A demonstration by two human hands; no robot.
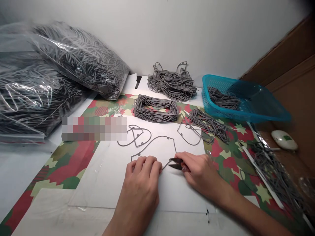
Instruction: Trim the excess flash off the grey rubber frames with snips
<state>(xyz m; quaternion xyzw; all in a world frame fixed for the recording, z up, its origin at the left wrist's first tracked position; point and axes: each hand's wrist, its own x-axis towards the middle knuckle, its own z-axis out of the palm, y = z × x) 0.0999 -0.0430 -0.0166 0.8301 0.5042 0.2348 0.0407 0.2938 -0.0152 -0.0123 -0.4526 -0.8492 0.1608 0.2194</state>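
A thin grey rubber outline piece (157, 140) lies on a white sheet (118, 183) in front of me. My left hand (142, 172) rests on its lower edge with fingers curled down, pinning the strip. My right hand (197, 170) grips small black thread snips (176, 163), their blades slightly apart and pointing left at the strip beside my left fingertips. A second grey outline (134, 136) lies just beyond, to the left.
Stacks of grey strips (156, 108) and a tangled pile (172, 83) sit behind, and another bundle (209, 124) lies to the right. A blue basket (265, 108) holds more. Big plastic bags (49, 82) of strips fill the left. Trimmed scraps (273, 170) lie at the right, near a white object (282, 139).
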